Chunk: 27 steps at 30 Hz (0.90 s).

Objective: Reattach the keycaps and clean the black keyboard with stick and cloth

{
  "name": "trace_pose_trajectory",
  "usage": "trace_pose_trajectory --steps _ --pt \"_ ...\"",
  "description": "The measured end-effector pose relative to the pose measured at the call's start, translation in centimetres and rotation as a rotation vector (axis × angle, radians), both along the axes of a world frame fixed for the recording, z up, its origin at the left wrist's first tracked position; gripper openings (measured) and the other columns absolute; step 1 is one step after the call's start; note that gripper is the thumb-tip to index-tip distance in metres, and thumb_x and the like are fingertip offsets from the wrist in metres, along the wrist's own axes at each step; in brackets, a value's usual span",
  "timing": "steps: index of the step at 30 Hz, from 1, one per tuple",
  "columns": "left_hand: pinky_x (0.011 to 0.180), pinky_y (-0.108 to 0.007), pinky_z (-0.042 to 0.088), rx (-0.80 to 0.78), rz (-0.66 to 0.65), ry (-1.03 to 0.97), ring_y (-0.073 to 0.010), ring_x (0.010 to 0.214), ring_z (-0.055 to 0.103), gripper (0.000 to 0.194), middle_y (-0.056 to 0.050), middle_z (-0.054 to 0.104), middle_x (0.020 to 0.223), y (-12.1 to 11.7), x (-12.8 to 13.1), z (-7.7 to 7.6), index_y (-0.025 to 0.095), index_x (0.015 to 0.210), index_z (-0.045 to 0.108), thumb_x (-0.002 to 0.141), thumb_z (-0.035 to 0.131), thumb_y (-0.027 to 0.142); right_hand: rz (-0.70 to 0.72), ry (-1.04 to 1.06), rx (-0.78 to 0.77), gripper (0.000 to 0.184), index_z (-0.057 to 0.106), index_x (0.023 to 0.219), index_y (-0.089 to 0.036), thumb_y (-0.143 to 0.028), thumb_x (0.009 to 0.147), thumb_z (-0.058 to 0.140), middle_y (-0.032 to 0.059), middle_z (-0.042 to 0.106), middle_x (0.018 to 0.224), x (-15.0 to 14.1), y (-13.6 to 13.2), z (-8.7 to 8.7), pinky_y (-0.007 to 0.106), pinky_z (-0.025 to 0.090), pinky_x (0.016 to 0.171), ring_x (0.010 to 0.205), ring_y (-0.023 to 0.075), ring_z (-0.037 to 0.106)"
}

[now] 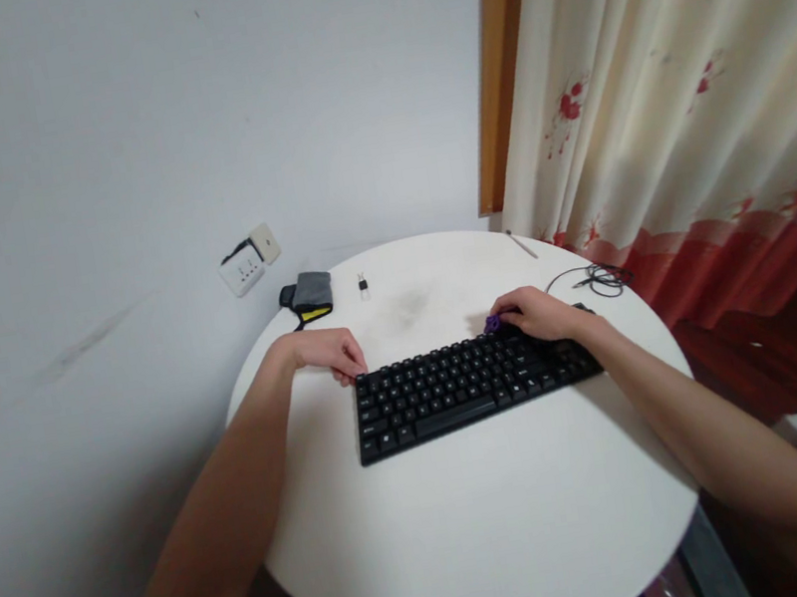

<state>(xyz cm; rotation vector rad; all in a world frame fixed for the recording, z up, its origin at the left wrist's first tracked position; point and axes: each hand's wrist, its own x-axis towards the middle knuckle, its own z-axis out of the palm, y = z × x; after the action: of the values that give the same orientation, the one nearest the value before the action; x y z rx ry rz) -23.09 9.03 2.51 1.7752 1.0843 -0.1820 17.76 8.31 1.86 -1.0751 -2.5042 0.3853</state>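
A black keyboard [450, 386] lies on the round white table, its long side slightly tilted across my view. My left hand [336, 354] is closed at the keyboard's far left corner, fingertips pinched against its edge. Over the far right part of the keyboard is my right hand [533, 313], its fingers closed on a small purple object [492, 323]. That object sits at the keyboard's far edge, and the fingers partly cover it, so its kind cannot be made out. My right hand and forearm hide some of the keys on the right.
On the white table [471, 519], a folded grey and yellow cloth [312, 293] lies at the back left. Nearby is a small black clip-like item [363, 285]. A coiled black cable [603, 279] and a thin stick [522, 245] lie at the right. A wall [341, 126] and curtain [679, 113] stand behind.
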Motion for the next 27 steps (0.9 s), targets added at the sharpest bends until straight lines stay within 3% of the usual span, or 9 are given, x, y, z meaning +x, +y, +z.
trace_pose_trajectory --steps 5,12,16,22,27 --pt "0.061 -0.022 0.051 -0.008 -0.004 -0.025 -0.0153 0.062 0.066 0.03 -0.007 0.073 0.069 0.0 -0.1 -0.1 0.014 0.086 0.078 0.071 0.076 0.04 -0.113 -0.112 0.011 0.025 0.073 0.094 -0.019 -0.012 0.083 0.052 0.0047 0.074 0.096 2.3 0.5 0.6 0.028 0.045 0.085 0.091 0.0196 0.065" --pt "0.059 -0.021 0.049 0.003 -0.001 -0.01 -0.0144 0.061 0.065 0.028 -0.007 0.073 0.067 0.2 -0.1 -0.3 0.014 0.083 0.078 0.071 0.077 0.039 -0.188 -0.133 0.106 0.025 0.072 0.098 -0.023 -0.016 0.086 0.052 0.0041 0.074 0.099 -0.6 -1.7 0.4 0.029 0.044 0.083 0.094 0.0214 0.065" --pt "0.059 -0.022 0.05 0.005 -0.023 -0.033 -0.0148 0.061 0.065 0.029 -0.007 0.073 0.068 0.3 -0.3 -0.4 0.014 0.084 0.078 0.071 0.076 0.04 -0.277 -0.084 0.123 0.026 0.071 0.102 -0.022 -0.017 0.087 0.05 0.0052 0.073 0.101 -0.6 -1.9 0.7 0.029 0.044 0.083 0.096 0.0211 0.065" --pt "0.059 -0.021 0.05 0.001 -0.008 -0.029 -0.0146 0.061 0.066 0.027 -0.007 0.073 0.068 0.2 -0.2 -0.3 0.015 0.083 0.078 0.072 0.076 0.039 -0.236 -0.199 0.088 0.024 0.073 0.093 -0.022 -0.013 0.082 0.053 0.0051 0.074 0.093 0.9 -2.5 1.3 0.029 0.044 0.077 0.087 0.0216 0.065" --pt "0.06 -0.02 0.05 0.003 -0.001 -0.016 -0.0146 0.063 0.066 0.026 -0.007 0.074 0.069 0.1 -0.1 -0.2 0.014 0.084 0.078 0.072 0.076 0.037 -0.239 -0.167 0.073 0.025 0.073 0.093 -0.021 -0.013 0.082 0.052 0.0051 0.074 0.093 1.4 -2.3 1.1 0.028 0.044 0.078 0.087 0.0207 0.065"
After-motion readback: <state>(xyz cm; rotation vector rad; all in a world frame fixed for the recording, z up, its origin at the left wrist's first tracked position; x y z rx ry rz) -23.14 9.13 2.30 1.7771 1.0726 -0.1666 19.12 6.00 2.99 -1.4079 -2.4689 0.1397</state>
